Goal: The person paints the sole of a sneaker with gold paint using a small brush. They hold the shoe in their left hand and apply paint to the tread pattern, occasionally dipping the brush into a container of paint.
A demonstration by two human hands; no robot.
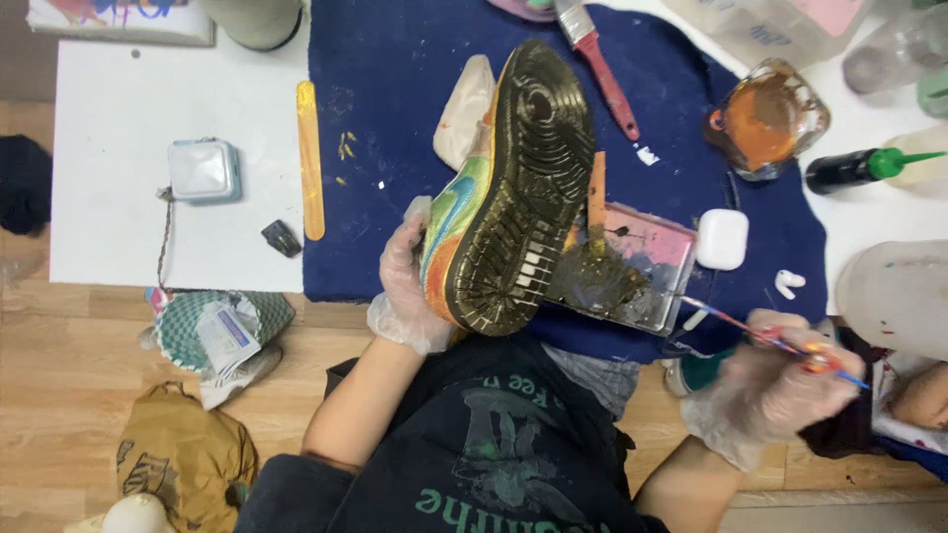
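Wooden flooring runs under a low white table [118, 118] with a dark blue cloth [395, 69] spread over its middle. On the bare left part lie a small square tin [202, 170] and, at the cloth's left edge, a flat yellow stick [310, 158]. Near the cloth's front edge the gloved left hand [403, 296] wraps its fingers around the side of a painted shoe [509, 188], sole up; it looks stiff and light, best held by its unpainted sole rim. Just beside it sits a smeared paint tray [632, 266]. Off the front edge, the gloved right hand [770, 385] pinches a thin brush [780, 341], which seems light and slippery.
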